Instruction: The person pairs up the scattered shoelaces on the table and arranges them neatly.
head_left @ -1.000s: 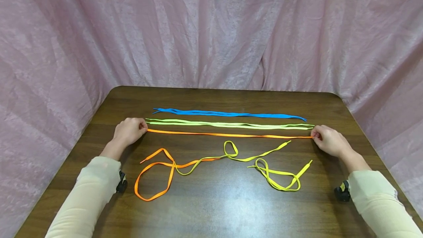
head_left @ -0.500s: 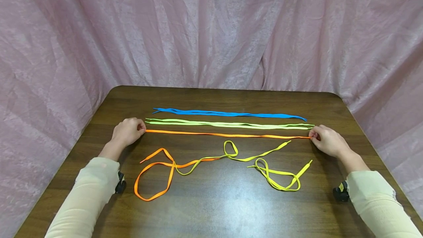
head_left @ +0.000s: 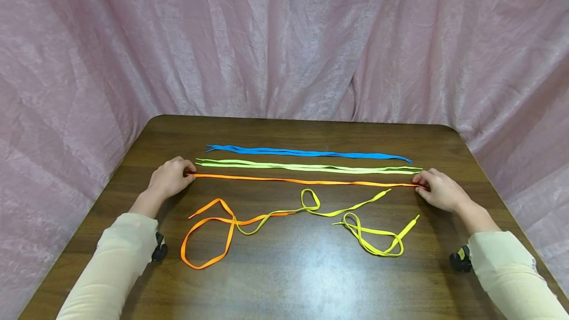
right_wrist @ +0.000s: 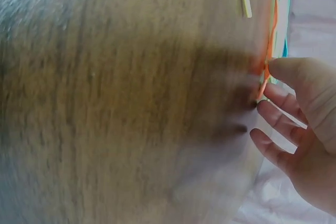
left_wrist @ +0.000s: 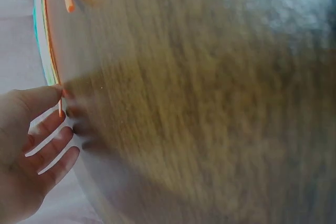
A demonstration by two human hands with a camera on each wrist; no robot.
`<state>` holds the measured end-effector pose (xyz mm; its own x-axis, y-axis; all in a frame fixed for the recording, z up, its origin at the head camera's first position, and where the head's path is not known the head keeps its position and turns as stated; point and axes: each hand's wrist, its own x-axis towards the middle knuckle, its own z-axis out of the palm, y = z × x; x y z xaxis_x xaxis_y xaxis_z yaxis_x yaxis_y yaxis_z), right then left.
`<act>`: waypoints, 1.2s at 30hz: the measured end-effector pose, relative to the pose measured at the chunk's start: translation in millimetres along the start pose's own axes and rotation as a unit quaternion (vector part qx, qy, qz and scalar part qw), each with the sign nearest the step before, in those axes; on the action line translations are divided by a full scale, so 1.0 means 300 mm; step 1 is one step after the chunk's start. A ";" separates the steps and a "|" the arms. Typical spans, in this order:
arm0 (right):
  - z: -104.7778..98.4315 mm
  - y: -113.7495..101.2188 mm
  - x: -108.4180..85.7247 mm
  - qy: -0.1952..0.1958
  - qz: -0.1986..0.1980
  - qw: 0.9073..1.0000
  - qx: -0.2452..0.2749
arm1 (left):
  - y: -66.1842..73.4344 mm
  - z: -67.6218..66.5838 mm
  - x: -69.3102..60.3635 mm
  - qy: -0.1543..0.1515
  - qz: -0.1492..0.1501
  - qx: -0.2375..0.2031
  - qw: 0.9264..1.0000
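An orange shoelace [head_left: 306,181] lies stretched nearly straight across the table in the head view. At its left end is my left hand [head_left: 171,178], thumb and index finger parted with the lace tip between them. My right hand [head_left: 440,189] is at the other end, its thumb and fingers likewise spread around the tip. In the left wrist view the lace tip [left_wrist: 61,109] shows past the thumb. The right wrist view has the orange end [right_wrist: 271,30] running by the thumb tip. Just behind lie pale green laces [head_left: 266,165], then blue laces [head_left: 306,153], also laid out lengthwise.
Nearer me, a looped orange lace [head_left: 205,266] crosses a curling yellow lace [head_left: 277,212]. Another yellow lace [head_left: 375,252] lies loosely looped at the front right. All rest on a brown wooden table [head_left: 249,290], with a pink curtain [head_left: 284,38] behind it.
Both hands pinched the orange lace's ends earlier; now their thumbs and index fingers have parted. The left hand has shifted slightly left. The other laces have stayed put.
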<state>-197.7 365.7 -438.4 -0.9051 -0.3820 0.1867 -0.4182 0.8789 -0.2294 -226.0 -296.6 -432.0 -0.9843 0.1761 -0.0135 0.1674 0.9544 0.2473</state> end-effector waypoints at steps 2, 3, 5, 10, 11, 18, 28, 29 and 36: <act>-0.004 -0.004 -0.001 -0.007 -0.001 1.000 0.002 | 0.002 -0.005 -0.007 -0.003 0.003 -0.002 1.000; -0.008 -0.008 -0.002 -0.013 0.001 1.000 0.003 | 0.002 -0.009 -0.011 -0.005 0.004 -0.003 1.000; -0.016 -0.016 -0.002 -0.025 0.005 1.000 0.005 | 0.005 -0.015 -0.018 -0.009 0.005 -0.004 1.000; -0.038 -0.050 0.012 -0.043 0.019 0.999 0.009 | 0.017 -0.028 -0.036 -0.011 0.010 -0.005 1.000; -0.042 -0.058 0.019 -0.043 0.018 0.999 0.010 | 0.022 -0.031 -0.040 -0.010 0.013 -0.006 1.000; -0.054 -0.131 0.070 -0.016 -0.023 1.000 -0.011 | 0.072 -0.061 -0.073 0.009 0.046 -0.005 0.999; -0.012 -0.229 0.147 0.020 -0.118 0.993 -0.015 | 0.155 -0.086 -0.114 0.007 0.081 0.017 0.997; -0.007 -0.240 0.155 0.023 -0.126 0.992 -0.014 | 0.161 -0.083 -0.117 0.007 0.084 0.017 0.996; 0.033 -0.342 0.209 0.025 -0.156 0.987 0.002 | 0.176 -0.026 -0.135 -0.007 0.101 0.012 0.995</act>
<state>-212.4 248.8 -412.6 -0.7277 -0.6190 0.2954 -0.6761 0.7199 -0.1570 -177.6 -255.3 -410.8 -0.9294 0.3686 0.0203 0.3636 0.9046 0.2225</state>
